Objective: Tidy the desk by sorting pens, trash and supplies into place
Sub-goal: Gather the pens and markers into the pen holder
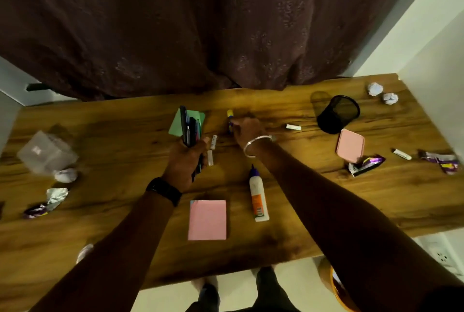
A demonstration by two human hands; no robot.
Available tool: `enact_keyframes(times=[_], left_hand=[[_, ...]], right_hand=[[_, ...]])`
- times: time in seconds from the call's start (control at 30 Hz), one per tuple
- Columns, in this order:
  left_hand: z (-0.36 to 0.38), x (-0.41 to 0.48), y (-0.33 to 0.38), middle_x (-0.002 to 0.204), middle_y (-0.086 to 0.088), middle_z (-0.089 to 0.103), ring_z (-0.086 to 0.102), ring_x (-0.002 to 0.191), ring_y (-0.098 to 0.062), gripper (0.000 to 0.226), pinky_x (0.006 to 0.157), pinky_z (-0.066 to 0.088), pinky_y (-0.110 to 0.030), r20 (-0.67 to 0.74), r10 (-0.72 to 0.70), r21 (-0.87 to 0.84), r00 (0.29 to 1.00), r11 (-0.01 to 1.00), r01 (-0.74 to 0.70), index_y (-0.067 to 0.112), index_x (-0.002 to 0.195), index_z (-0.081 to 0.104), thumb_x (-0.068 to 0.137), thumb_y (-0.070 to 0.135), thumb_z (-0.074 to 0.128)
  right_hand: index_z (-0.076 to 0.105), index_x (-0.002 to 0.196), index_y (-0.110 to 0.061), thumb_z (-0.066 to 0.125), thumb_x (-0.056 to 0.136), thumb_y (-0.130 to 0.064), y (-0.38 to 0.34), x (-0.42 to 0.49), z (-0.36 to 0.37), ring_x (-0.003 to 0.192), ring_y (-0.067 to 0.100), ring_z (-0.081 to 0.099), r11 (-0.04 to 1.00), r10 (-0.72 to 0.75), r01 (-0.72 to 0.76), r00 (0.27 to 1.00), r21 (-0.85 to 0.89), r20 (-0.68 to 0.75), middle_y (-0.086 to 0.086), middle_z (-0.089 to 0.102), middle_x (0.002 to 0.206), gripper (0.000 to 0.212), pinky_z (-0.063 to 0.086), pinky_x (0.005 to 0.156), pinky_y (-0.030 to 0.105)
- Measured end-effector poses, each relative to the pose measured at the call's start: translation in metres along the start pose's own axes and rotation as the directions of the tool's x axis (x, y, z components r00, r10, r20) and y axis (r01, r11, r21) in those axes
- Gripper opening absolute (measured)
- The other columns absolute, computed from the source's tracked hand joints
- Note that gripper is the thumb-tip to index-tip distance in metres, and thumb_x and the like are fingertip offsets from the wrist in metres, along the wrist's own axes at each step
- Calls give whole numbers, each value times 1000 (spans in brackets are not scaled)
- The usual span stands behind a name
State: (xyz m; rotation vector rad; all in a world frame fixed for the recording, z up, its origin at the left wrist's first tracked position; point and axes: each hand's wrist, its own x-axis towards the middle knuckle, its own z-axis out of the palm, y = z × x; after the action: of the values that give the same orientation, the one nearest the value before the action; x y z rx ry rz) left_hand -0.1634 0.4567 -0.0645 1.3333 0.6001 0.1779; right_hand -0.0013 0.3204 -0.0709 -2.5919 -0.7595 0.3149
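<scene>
While left hand (187, 158) grips pens (189, 128), right hand (244, 130) pinches yellow-blue pen (229, 117) on desk (288, 186).

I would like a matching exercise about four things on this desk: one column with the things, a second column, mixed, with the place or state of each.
Things:
1. bundle of pens
2. glue bottle
3. mesh pen cup
4. pink sticky notes

Places or states:
A. tipped on its side, far right of the desk
B. flat near the front edge, in the middle
C. held upright in the left hand
D. lying down, nozzle pointing away from the person

Pairs: 1-C, 2-D, 3-A, 4-B
</scene>
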Motion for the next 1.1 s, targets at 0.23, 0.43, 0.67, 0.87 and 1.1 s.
enact_keyframes(times=[0.23, 0.43, 0.67, 0.87, 1.1], left_hand=[[31, 9, -4, 75, -13, 60, 57, 60, -24, 18, 53, 48, -34, -81, 26, -87, 996, 996, -33, 8, 101, 64, 98, 23, 73], [77, 29, -2, 96, -23, 65, 62, 76, -34, 29, 60, 49, -38, -234, -2, -118, 972, 993, -26, 7, 104, 69, 91, 31, 81], [133, 35, -6, 62, 7, 67, 64, 56, -13, 25, 54, 52, -31, -266, 66, -24, 962, 997, -75, 19, 83, 62, 96, -1, 70], [144, 31, -16, 65, -1, 67, 63, 59, -27, 12, 60, 52, -44, -255, 33, -20, 966, 999, -39, 13, 91, 62, 98, 11, 71], [143, 44, -15, 73, -5, 58, 57, 61, -20, 12, 56, 50, -35, -220, -18, 0, 975, 1000, 18, 11, 101, 59, 101, 18, 68]], right_hand=[[60, 127, -16, 58, 92, -13, 6, 31, 10, 118, 40, 57, 996, 25, -27, 999, 89, 28, 17, 64, 125, 35, 48, 99, 44], [63, 95, -9, 79, 74, -6, 25, -4, -17, 79, 18, 61, 828, -87, 41, 995, 560, 56, 2, 65, 86, 26, 48, 68, 29], [75, 108, -14, 71, 87, -27, 101, -9, -33, 101, 26, 69, 905, -54, 54, 998, 423, -12, 7, 76, 105, 25, 53, 88, 34], [66, 120, -10, 68, 91, -24, 115, 4, -20, 125, 36, 54, 988, -91, 119, 965, -102, 246, 16, 63, 130, 32, 42, 106, 44], [56, 129, -4, 58, 95, -19, 117, -13, -4, 121, 42, 56, 968, -189, 216, 963, -131, 195, 23, 60, 129, 37, 44, 103, 51]])
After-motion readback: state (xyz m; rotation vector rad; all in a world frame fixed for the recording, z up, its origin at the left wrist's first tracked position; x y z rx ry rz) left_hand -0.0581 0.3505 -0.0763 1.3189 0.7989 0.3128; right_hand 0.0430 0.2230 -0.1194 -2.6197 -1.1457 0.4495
